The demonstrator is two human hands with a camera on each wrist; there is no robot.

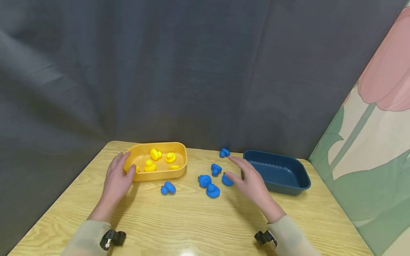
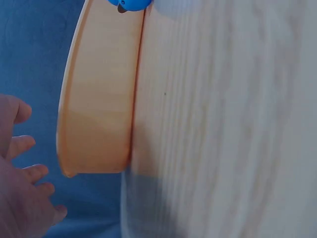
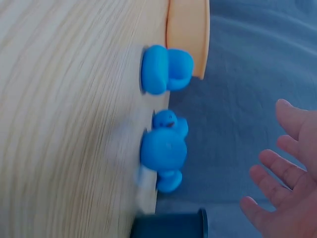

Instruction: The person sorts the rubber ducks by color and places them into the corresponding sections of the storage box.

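Note:
My left hand [image 1: 118, 176] hovers at the left end of a yellow bin [image 1: 160, 175], its fingers spread and holding nothing. Several yellow rubber ducks [image 1: 150, 166] lie inside that bin. In the left wrist view the fingers [image 2: 34, 172] stay apart from the bin's wall [image 2: 101, 99]. My right hand [image 1: 251, 183] hangs over the table with fingers loosely extended, nothing in its grasp. Blue rubber ducks [image 1: 213, 191] lie scattered to its left, one [image 1: 227, 179] partly behind its thumb. The right wrist view shows the hand [image 3: 292, 178] apart from the ducks [image 3: 163, 148].
A dark blue bin [image 1: 277, 172] stands at the back right, beside my right hand. One blue duck [image 1: 168, 187] sits in front of the yellow bin. Behind the wooden table [image 1: 179, 224] hangs a dark curtain [image 1: 192, 71], with a floral fabric [image 1: 378, 149] on the right.

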